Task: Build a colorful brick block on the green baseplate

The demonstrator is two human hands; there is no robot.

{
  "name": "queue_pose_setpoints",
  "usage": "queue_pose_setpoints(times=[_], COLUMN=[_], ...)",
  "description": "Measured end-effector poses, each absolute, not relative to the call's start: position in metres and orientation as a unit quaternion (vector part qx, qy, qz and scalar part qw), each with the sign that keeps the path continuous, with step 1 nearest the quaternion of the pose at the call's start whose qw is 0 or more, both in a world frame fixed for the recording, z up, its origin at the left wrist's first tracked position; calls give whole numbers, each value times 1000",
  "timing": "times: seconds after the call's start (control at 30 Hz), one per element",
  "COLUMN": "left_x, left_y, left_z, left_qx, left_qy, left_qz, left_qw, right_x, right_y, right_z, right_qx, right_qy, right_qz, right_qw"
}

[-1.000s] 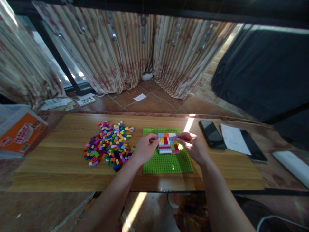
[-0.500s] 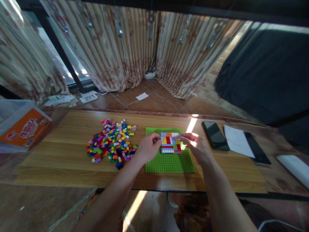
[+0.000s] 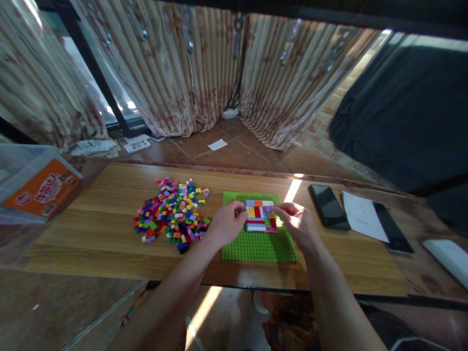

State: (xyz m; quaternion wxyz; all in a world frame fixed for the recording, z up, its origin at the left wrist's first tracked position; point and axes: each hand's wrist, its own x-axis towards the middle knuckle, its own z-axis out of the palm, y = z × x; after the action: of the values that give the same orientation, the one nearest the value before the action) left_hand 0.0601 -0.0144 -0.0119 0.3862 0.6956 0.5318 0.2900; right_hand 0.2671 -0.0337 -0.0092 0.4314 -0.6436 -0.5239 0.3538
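Note:
A flat build of multicoloured toy bricks [image 3: 258,225] sits on a green studded baseplate [image 3: 256,251]. At the build's left edge is my left hand [image 3: 229,225], thumb and fingers curled closed against it. My right hand [image 3: 299,225] reaches in from the other side, its fingertips pinched at a purple brick [image 3: 268,209] near the upper right corner of the build. The fingers partly cover that corner, so how firmly the brick is seated cannot be made out. Orange, white, yellow, red and light blue bricks show on top.
Left of the baseplate lies a loose heap of small coloured bricks [image 3: 171,212]. A clear bin with an orange label [image 3: 44,190] stands at the far left. To the right lie a black phone [image 3: 329,207], a white paper [image 3: 363,214] and a dark tablet-like slab [image 3: 395,229].
The camera view has shifted slightly. Against the build, my right fingertips have moved slightly down and left at the purple brick, while my left hand stays at the left edge.

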Motion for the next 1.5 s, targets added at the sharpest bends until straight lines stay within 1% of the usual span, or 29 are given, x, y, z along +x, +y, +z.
queue_pose_setpoints(times=[0.2, 0.47, 0.67, 0.8, 1.0, 1.33, 1.5], left_x=[60, 60, 60, 60, 60, 60, 60], left_y=[-14, -15, -14, -15, -16, -17, -17], left_z=[-12, -11, -13, -13, -10, -7, -6], left_qx=[702, 701, 702, 704, 708, 714, 713], left_qy=[525, 526, 523, 526, 527, 530, 534], left_qz=[288, 287, 285, 281, 275, 266, 260], left_qw=[385, 385, 390, 385, 381, 373, 373], right_x=[262, 247, 249, 250, 248, 258, 263], right_y=[-40, -46, -46, -44, -44, -41, -39], right_z=[-5, -3, 4, 2, -2, -1, -1], right_qx=[-679, -730, -746, -760, -757, -741, -735], right_qy=[-536, -550, -535, -529, -537, -531, -534], right_qz=[312, 206, 207, 193, 176, 240, 243], right_qw=[392, 349, 339, 326, 328, 335, 341])
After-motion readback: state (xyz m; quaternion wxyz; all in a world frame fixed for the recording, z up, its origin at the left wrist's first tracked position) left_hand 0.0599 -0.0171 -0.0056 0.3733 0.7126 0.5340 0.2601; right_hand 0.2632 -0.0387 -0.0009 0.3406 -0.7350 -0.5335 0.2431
